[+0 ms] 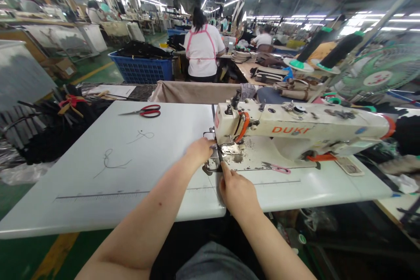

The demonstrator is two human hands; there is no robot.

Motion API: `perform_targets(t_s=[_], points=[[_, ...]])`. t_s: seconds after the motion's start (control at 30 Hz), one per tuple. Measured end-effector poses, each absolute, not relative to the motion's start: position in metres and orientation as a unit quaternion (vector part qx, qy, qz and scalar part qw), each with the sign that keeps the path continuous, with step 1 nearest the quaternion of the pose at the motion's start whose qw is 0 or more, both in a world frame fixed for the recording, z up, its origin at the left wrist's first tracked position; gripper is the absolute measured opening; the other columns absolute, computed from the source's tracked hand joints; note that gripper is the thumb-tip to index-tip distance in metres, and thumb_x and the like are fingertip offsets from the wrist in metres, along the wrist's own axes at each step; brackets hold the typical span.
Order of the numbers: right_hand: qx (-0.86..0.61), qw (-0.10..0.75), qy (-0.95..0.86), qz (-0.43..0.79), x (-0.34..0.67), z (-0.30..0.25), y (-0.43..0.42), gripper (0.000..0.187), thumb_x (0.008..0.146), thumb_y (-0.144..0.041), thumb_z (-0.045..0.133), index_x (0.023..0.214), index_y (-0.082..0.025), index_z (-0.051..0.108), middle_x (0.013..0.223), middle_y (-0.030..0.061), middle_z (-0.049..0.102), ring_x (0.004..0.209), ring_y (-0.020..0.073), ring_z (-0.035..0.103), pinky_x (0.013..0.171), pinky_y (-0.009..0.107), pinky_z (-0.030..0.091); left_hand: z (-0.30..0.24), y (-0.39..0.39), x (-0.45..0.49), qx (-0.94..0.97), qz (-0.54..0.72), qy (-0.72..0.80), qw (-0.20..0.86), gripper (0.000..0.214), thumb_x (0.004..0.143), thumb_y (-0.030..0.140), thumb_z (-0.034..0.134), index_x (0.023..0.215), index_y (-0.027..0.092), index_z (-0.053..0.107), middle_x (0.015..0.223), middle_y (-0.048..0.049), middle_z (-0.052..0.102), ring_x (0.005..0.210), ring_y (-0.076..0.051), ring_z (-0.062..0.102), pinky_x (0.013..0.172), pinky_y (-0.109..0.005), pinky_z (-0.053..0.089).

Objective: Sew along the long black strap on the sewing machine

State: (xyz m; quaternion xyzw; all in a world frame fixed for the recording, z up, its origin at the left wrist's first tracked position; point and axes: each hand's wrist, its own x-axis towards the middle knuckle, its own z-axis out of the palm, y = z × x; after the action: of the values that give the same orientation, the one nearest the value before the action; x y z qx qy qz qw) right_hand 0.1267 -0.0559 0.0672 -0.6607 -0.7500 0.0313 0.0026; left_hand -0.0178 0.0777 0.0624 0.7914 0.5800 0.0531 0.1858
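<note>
A white sewing machine with orange lettering stands on the white table. My left hand reaches to the needle area at the machine's left end, fingers curled together near the presser foot; anything between them is too small to make out. My right hand rests on the table just in front of the needle plate, its forefinger stretched toward the plate and the other fingers curled under. Small pink snips lie on the machine bed to the right of my hands.
Red-handled scissors lie at the table's far side; loose threads lie mid-table. Black fabric pieces are piled at left. A person in a white top stands beyond, by a blue basket. Thread cones and a green fan are at right.
</note>
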Motion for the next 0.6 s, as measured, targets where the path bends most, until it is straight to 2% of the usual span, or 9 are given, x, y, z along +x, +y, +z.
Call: perform_targets(t_s=[0.23, 0.6], points=[[-0.657, -0.007, -0.753, 0.011, 0.127, 0.063, -0.056, 0.053, 0.1, -0.016, 0.051, 0.152, -0.008, 0.055, 0.094, 0.0165, 0.083, 0.082, 0.0269, 0.081, 0.068, 0.031, 0.059, 0.055, 0.075, -0.016, 0.8, 0.045, 0.572, 0.176, 0.046, 0.096, 0.019, 0.046, 0.134, 0.03, 0.071, 0.11, -0.0117, 0.071, 0.106, -0.03, 0.071, 0.091, -0.037, 0.055], [-0.665, -0.002, -0.747, 0.011, 0.122, 0.061, -0.052, 0.052, 0.099, -0.013, 0.052, 0.15, -0.006, 0.057, 0.092, 0.0183, 0.082, 0.08, 0.0273, 0.081, 0.067, 0.031, 0.06, 0.049, 0.076, -0.014, 0.794, 0.061, 0.577, 0.181, 0.039, 0.096, 0.017, 0.049, 0.124, 0.026, 0.075, 0.107, -0.0128, 0.07, 0.103, -0.03, 0.07, 0.093, -0.038, 0.053]])
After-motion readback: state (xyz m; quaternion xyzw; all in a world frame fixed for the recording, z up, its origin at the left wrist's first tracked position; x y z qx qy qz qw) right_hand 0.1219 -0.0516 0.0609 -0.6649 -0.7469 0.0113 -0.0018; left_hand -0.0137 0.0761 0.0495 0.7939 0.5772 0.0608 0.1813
